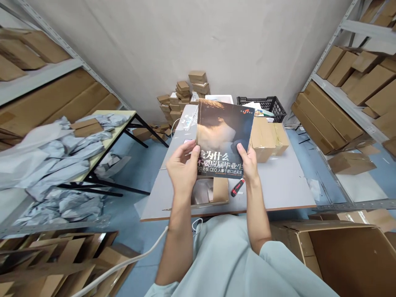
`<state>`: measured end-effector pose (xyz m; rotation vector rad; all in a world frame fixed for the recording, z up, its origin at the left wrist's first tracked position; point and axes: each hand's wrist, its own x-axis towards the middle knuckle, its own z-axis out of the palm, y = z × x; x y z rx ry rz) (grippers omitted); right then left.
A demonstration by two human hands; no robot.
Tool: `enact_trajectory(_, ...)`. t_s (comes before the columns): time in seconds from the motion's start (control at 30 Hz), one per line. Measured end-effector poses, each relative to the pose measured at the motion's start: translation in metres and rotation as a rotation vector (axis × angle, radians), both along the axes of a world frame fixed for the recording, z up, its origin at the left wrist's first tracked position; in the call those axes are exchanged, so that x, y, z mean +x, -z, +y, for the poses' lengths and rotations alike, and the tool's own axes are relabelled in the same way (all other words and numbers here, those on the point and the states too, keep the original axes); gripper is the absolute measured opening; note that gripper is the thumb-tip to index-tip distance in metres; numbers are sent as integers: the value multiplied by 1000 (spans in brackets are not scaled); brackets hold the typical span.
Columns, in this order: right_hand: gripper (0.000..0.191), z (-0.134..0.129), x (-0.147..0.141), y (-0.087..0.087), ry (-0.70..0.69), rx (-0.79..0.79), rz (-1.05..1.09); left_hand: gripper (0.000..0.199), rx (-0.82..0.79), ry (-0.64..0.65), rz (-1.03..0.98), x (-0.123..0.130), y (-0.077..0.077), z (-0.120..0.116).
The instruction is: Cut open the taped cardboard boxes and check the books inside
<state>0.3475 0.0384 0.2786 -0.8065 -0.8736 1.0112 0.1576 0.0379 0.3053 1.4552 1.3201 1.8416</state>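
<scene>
A dark-covered book (227, 132) with white Chinese lettering is held up above the table, its front cover facing me. My left hand (185, 163) pinches its left edge, thumb on the cover. On the right edge, my right hand (248, 159) grips it with the thumb across the front and the fingers hidden behind. Below the book an open cardboard box (220, 192) rests near the table's front edge, partly covered by my left arm. A red and black box cutter (237, 187) lies just right of that box.
The grey table (287, 185) also bears closed cartons (262, 140) and a black crate (276, 108) with papers. Small boxes (182, 95) are stacked behind. At left stands a table with plastic bags (71, 152); at lower right, a large open carton (349, 255). Shelves flank both sides.
</scene>
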Motion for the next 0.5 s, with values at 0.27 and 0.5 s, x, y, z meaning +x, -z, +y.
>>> enact_trajectory(0.27,54,-40,-48,-16,274,171,-578,60,-14,327,52,39,-9,-25)
enact_trajectory(0.5,61,-48,-28,-28,81,335,-750,35,-27,4,-58,36,-14,-22)
